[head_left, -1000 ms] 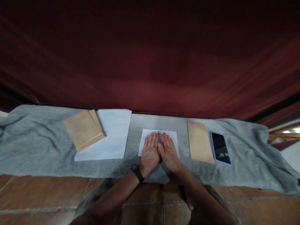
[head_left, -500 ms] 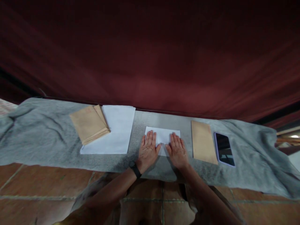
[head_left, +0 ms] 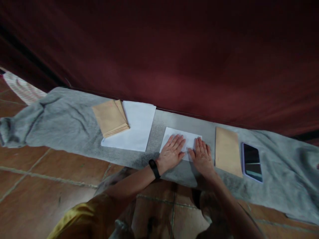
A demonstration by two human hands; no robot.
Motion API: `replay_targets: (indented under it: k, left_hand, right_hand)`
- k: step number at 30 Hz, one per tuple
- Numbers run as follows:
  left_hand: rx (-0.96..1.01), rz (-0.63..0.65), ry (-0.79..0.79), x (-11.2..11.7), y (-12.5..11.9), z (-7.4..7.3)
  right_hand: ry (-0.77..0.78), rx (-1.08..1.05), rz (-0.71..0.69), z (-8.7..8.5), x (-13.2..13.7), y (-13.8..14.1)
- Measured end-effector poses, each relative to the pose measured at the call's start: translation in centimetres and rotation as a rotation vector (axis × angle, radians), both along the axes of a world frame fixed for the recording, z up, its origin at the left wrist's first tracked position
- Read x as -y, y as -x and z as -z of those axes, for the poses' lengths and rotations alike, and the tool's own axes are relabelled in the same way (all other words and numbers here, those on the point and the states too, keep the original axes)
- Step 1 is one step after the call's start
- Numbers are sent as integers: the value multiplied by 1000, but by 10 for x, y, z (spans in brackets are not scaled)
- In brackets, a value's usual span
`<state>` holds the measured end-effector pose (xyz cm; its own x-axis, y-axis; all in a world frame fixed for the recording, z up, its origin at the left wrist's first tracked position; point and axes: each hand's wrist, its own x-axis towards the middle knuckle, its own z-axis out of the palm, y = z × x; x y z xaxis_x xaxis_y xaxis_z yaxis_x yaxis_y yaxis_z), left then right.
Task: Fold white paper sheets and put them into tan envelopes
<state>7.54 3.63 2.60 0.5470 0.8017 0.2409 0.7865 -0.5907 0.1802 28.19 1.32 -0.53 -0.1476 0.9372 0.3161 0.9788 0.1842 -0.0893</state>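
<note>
Paper, white, flat on grey cloth beneath 2 palms: left hand and right hand laid open, pinching nothing. Probably light, thin, easily creased, apt to slide; best held by far corners.

The white sheet was smooth matt paper, the brown envelopes likewise; the phone screen looked glossy, the grey cloth fuzzy.
</note>
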Motion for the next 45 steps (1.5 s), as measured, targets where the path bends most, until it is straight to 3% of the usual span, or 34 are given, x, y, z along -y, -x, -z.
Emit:
replay_targets:
  k: [6, 12, 18, 22, 28, 37, 40, 45]
  left_hand:
    - [9, 41, 14, 4, -4, 10]
    - [-29, 56, 17, 3, -8, 6]
    - [9, 66, 33, 2, -7, 10]
    - [38, 27, 52, -9, 0, 9]
    - [7, -139, 73, -34, 7, 9]
    - [-19, -342, 45, -38, 16, 10]
    - [-10, -357, 36, -39, 18, 11]
    - [-5, -364, 34, -39, 18, 11]
  right_hand:
    - [4, -8, -16, -1, -5, -4]
    - [54, -47, -195, -1, -11, 26]
    - [63, -18, -202, -4, -14, 34]
    - [13, -1, -112, -2, -17, 33]
    - [-14, -18, 2, -2, -23, 38]
    - [-55, -30, 116, 0, -26, 13]
    - [-40, -42, 154, -6, -25, 4]
    - [46, -114, 238, -30, -23, -11]
